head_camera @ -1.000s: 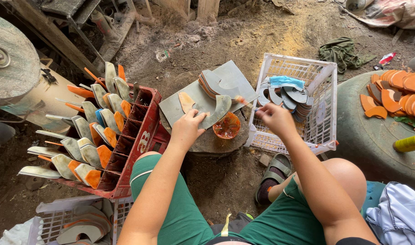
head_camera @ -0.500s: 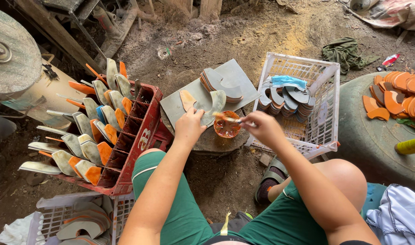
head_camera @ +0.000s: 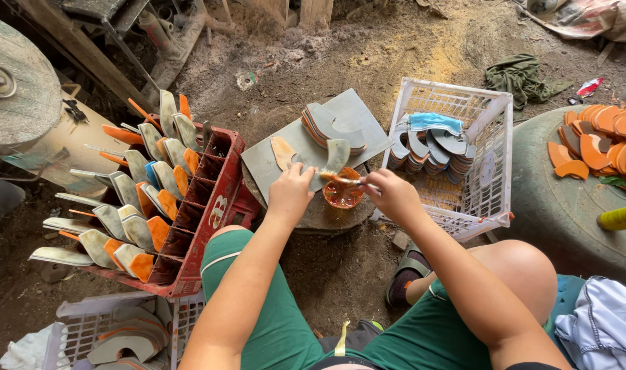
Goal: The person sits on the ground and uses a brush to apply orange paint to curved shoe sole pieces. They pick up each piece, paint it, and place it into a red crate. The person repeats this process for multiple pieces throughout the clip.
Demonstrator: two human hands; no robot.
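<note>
Pinning a curved grey sole piece (head_camera: 335, 156) to the grey board (head_camera: 368, 127), I see the left hand (head_camera: 290, 194) pressing it down. The right hand (head_camera: 393, 194) grips a small brush (head_camera: 347, 181) over the orange glue cup (head_camera: 342, 194).

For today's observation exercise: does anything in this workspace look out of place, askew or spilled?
Mostly orderly. One oddity: a blue face mask lies on the curved grey pieces stacked in the white crate, unlike everything else there. A crumpled green cloth lies on the dirt floor. No spill shows around the small orange bowl.
</note>
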